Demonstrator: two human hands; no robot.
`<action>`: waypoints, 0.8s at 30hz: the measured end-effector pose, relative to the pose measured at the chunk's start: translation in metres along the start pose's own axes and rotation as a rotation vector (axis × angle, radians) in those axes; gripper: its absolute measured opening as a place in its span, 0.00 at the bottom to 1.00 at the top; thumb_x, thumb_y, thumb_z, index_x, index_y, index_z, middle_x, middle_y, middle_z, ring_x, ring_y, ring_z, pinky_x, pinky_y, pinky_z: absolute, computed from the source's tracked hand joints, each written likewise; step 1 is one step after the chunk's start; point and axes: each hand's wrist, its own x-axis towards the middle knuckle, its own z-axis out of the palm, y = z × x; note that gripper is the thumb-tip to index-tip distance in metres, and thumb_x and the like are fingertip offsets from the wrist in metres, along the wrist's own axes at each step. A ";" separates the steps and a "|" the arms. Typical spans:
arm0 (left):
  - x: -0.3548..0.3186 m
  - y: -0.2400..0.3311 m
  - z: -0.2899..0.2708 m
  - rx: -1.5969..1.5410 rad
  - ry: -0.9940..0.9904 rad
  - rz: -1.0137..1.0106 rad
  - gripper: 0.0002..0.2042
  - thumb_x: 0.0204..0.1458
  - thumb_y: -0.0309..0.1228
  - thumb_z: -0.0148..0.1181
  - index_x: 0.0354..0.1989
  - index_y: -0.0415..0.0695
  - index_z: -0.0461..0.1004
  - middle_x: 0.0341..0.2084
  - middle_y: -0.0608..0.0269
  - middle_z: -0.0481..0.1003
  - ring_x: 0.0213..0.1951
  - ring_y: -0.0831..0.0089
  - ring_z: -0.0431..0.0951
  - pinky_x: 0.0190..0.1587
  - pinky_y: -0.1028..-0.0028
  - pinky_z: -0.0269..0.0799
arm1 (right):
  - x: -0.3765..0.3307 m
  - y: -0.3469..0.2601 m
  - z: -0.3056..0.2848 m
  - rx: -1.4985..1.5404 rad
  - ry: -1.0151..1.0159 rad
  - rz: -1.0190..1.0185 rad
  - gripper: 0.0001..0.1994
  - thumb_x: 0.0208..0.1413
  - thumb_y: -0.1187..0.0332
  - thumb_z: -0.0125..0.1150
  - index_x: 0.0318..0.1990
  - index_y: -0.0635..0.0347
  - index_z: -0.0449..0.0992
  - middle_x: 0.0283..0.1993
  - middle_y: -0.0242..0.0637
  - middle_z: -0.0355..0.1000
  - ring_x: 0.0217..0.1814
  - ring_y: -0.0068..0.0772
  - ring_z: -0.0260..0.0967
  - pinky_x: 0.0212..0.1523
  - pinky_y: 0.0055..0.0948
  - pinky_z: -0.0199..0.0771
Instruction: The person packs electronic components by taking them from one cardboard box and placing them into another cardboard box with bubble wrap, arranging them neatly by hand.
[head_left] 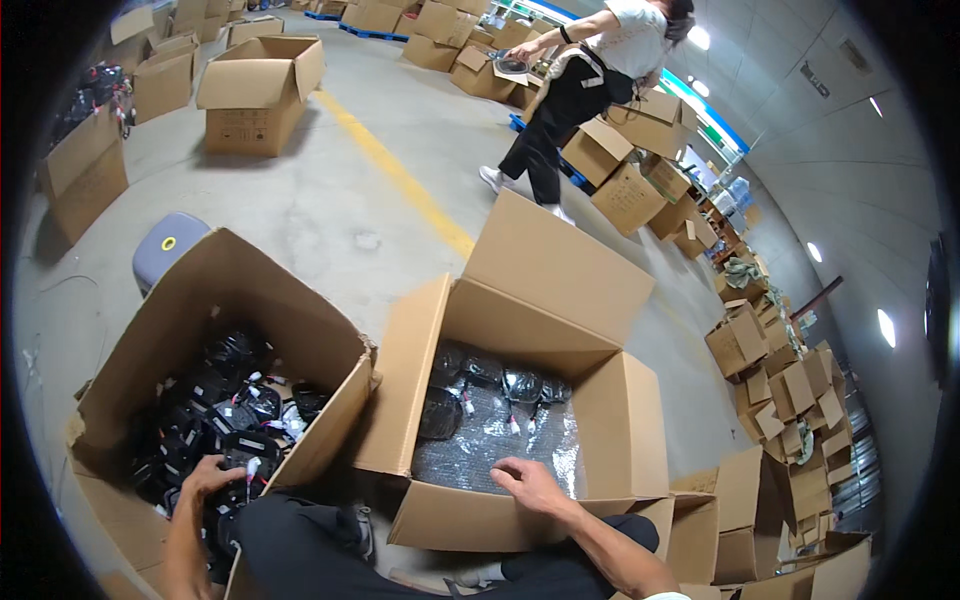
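Note:
My left hand (pixel 212 477) reaches into the left cardboard box (pixel 270 290), its fingers closed on one of the black parts with short cables and white connectors; part of that grip is hidden. Many similar black parts (pixel 185 430) lie there in a loose heap. Above the near edge of the right cardboard box (pixel 410 390), my right hand (pixel 535 487) is empty, thumb and fingers slightly bent and apart. Clear bubble wrap (pixel 540 440) covers the bottom of this box. On it, several wrapped black parts (pixel 485 370) line the far side and left corner, their white connectors pointing inward.
A grey-blue stool (pixel 168 245) stands behind the left box. Further off are an open carton (pixel 250 110) and a yellow floor line (pixel 390 165). A person (pixel 590 80) walks past carrying something. Stacked cartons (pixel 790 390) stand along the right; more cartons (pixel 735 510) sit beside my right leg.

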 end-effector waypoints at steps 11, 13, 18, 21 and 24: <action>-0.007 -0.001 -0.001 -0.305 0.036 0.182 0.08 0.46 0.21 0.68 0.36 0.39 0.82 0.26 0.67 0.80 0.29 0.78 0.77 0.34 0.72 0.75 | 0.005 0.015 0.004 -0.016 0.020 -0.043 0.18 0.64 0.56 0.60 0.49 0.63 0.81 0.39 0.42 0.81 0.42 0.32 0.78 0.45 0.33 0.76; -0.008 -0.024 -0.022 -0.231 0.185 0.329 0.08 0.46 0.21 0.66 0.36 0.38 0.82 0.26 0.68 0.80 0.31 0.78 0.76 0.36 0.71 0.74 | 0.011 0.010 0.005 -0.017 -0.028 -0.073 0.18 0.63 0.57 0.60 0.48 0.63 0.81 0.39 0.42 0.81 0.41 0.32 0.77 0.45 0.33 0.76; -0.052 0.026 -0.079 -0.019 0.357 0.424 0.10 0.47 0.20 0.63 0.40 0.35 0.78 0.27 0.61 0.80 0.34 0.77 0.74 0.42 0.68 0.73 | 0.005 0.001 -0.002 0.111 0.013 -0.133 0.14 0.62 0.66 0.62 0.49 0.68 0.80 0.37 0.37 0.80 0.39 0.26 0.75 0.42 0.27 0.75; -0.092 0.077 -0.109 -0.005 0.459 0.510 0.11 0.48 0.20 0.64 0.41 0.35 0.79 0.26 0.61 0.80 0.33 0.79 0.74 0.40 0.68 0.74 | 0.011 -0.047 0.004 0.133 -0.050 -0.174 0.13 0.62 0.65 0.62 0.48 0.66 0.80 0.42 0.45 0.81 0.41 0.36 0.78 0.46 0.33 0.76; -0.143 0.137 -0.143 0.067 0.518 0.468 0.11 0.49 0.19 0.65 0.42 0.34 0.79 0.26 0.63 0.80 0.32 0.81 0.73 0.38 0.69 0.75 | 0.013 -0.133 0.011 0.083 0.033 -0.706 0.13 0.60 0.68 0.63 0.48 0.67 0.79 0.44 0.49 0.79 0.44 0.45 0.79 0.46 0.36 0.78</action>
